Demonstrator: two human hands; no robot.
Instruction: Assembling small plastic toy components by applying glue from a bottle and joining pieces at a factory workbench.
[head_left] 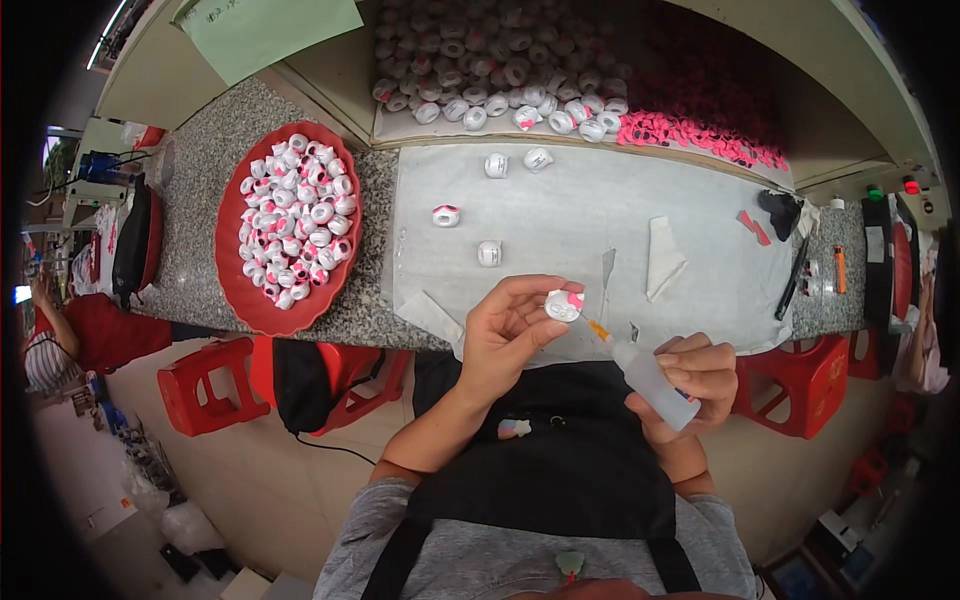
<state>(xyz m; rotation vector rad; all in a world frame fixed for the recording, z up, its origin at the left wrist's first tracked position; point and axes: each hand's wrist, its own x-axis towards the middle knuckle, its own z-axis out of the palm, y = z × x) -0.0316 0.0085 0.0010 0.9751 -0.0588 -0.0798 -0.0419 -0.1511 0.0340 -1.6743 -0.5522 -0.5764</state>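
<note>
White toy piece (563,305) pinched, left hand (505,335) raised | right hand (690,385) tilts glue bottle (650,380)

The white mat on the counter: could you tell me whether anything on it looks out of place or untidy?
Mostly tidy. Four small white pieces lie scattered on the white mat, apart from the full red tray, and two lie tipped on their sides. Nothing looks spilled or damaged.

Pale green paper sheet (268,32) with dark handwriting, hung at upper left over the shelf edge above the grey stone counter (205,160). Small translucent squeeze bottle (655,383) with orange nozzle, gripped in right hand (690,385). No screens legible.
</note>
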